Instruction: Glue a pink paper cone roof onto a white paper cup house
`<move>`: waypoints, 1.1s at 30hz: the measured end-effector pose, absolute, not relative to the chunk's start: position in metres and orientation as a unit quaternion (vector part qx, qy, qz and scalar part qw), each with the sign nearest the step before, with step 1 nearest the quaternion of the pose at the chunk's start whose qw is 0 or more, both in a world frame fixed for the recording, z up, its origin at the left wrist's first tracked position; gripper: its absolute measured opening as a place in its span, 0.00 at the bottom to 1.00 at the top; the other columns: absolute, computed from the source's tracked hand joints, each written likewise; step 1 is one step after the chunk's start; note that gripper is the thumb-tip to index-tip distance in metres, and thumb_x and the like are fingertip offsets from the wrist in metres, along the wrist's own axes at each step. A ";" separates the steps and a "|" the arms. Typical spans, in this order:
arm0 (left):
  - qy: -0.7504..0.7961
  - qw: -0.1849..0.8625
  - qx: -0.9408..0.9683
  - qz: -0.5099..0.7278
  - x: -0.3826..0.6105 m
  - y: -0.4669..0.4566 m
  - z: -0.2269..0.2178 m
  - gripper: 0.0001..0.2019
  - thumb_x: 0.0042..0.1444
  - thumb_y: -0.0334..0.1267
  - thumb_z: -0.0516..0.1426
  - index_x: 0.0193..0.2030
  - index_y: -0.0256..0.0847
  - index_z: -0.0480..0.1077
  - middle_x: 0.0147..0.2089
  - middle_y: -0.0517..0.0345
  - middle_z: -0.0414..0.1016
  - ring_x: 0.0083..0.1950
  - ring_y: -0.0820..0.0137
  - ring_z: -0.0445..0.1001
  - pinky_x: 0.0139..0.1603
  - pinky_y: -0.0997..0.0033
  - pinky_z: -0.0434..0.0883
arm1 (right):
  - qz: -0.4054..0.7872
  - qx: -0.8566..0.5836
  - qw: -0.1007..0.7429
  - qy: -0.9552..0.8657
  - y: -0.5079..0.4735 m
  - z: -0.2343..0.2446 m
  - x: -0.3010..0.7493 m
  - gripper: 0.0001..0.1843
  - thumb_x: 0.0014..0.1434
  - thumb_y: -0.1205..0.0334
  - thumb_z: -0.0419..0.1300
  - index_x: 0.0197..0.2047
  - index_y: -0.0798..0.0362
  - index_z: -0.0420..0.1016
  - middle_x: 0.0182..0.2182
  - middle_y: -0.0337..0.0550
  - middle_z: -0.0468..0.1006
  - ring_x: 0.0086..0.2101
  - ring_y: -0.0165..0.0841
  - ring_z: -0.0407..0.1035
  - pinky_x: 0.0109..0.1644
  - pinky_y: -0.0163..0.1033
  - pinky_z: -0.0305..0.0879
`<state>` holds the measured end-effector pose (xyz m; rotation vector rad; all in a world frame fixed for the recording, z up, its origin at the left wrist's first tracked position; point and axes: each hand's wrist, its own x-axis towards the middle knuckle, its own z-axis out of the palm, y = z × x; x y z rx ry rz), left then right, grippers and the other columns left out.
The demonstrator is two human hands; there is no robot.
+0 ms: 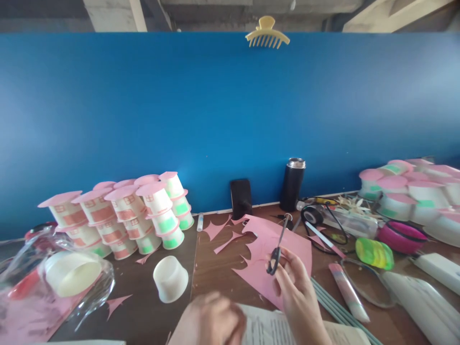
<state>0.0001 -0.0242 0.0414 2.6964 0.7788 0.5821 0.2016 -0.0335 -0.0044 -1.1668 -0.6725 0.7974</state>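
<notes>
My right hand (pixel 296 292) is closed on the black handles of a pair of scissors (pixel 279 244), whose blades point up and away over a cut sheet of pink paper (pixel 268 244). My left hand (pixel 212 318) is at the bottom edge, curled and blurred, resting by a printed sheet or open book (pixel 266 328); whether it holds anything is unclear. A single upturned white paper cup (pixel 170 278) stands on the table to the left of my hands.
Stacked cup houses with pink roofs (pixel 125 213) stand at the left, more at the right (pixel 413 194). A black flask (pixel 293 184) and a phone (pixel 240 197) lean at the blue partition (pixel 230 120). Glue tube (pixel 348 292), green slinky (pixel 374 252), plastic bag of cups (pixel 68 275), pink scraps.
</notes>
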 end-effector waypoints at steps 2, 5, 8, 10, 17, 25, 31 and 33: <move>0.384 0.156 0.885 0.213 0.022 -0.006 0.049 0.13 0.64 0.36 0.51 0.30 0.44 0.73 0.31 0.58 0.77 0.33 0.69 0.74 0.36 0.70 0.69 | 0.373 -0.507 0.706 -0.323 -0.035 -0.007 0.197 0.27 0.56 0.43 0.63 0.53 0.46 0.64 0.42 0.43 0.77 0.40 0.34 0.72 0.36 0.35 0.65; 0.497 0.239 0.808 0.207 0.056 0.027 0.053 0.11 0.62 0.38 0.52 0.39 0.48 0.76 0.36 0.61 0.80 0.40 0.67 0.77 0.40 0.71 0.69 | 0.381 -0.487 0.708 -0.340 -0.038 -0.008 0.194 0.27 0.57 0.43 0.62 0.54 0.46 0.62 0.43 0.43 0.76 0.43 0.36 0.72 0.44 0.40 0.67; 0.560 0.238 0.767 0.204 0.085 0.061 0.043 0.17 0.61 0.41 0.54 0.55 0.42 0.70 0.43 0.52 0.80 0.45 0.60 0.77 0.44 0.64 0.70 | 0.377 -0.491 0.709 -0.338 -0.038 -0.008 0.197 0.27 0.57 0.43 0.62 0.53 0.46 0.62 0.42 0.42 0.75 0.42 0.35 0.72 0.47 0.41 0.67; 0.594 0.235 0.742 0.204 0.099 0.079 0.034 0.21 0.60 0.41 0.56 0.59 0.36 0.66 0.53 0.43 0.76 0.54 0.56 0.74 0.51 0.60 0.69 | 0.373 -0.492 0.710 -0.340 -0.036 -0.009 0.199 0.26 0.58 0.43 0.61 0.53 0.46 0.62 0.43 0.42 0.75 0.42 0.35 0.72 0.47 0.42 0.67; 0.608 0.287 0.719 0.177 0.118 0.112 0.022 0.13 0.63 0.44 0.56 0.50 0.39 0.70 0.50 0.53 0.74 0.47 0.65 0.75 0.48 0.57 0.74 | 0.370 -0.479 0.707 -0.365 -0.033 -0.011 0.197 0.24 0.60 0.44 0.59 0.54 0.48 0.62 0.42 0.45 0.76 0.41 0.35 0.71 0.47 0.42 0.68; 0.589 0.321 0.726 0.150 0.114 0.117 0.023 0.14 0.63 0.43 0.57 0.51 0.38 0.70 0.49 0.53 0.74 0.44 0.66 0.76 0.44 0.59 0.75 | 0.362 -0.478 0.710 -0.370 -0.034 -0.008 0.198 0.22 0.61 0.47 0.59 0.53 0.49 0.63 0.41 0.46 0.78 0.39 0.36 0.72 0.45 0.43 0.68; 0.558 0.310 0.735 0.229 0.096 0.108 0.057 0.11 0.62 0.44 0.57 0.41 0.37 0.73 0.40 0.57 0.76 0.38 0.69 0.75 0.42 0.63 0.74 | 0.374 -0.484 0.704 -0.360 -0.036 0.000 0.199 0.21 0.60 0.49 0.60 0.53 0.49 0.65 0.41 0.46 0.79 0.39 0.36 0.73 0.43 0.40 0.69; 0.542 0.303 0.732 0.280 0.084 0.106 0.077 0.09 0.59 0.42 0.58 0.34 0.39 0.74 0.33 0.59 0.77 0.35 0.70 0.74 0.39 0.68 0.71 | 0.372 -0.488 0.702 -0.362 -0.038 0.003 0.197 0.22 0.59 0.49 0.61 0.52 0.50 0.66 0.42 0.47 0.79 0.39 0.36 0.73 0.43 0.39 0.69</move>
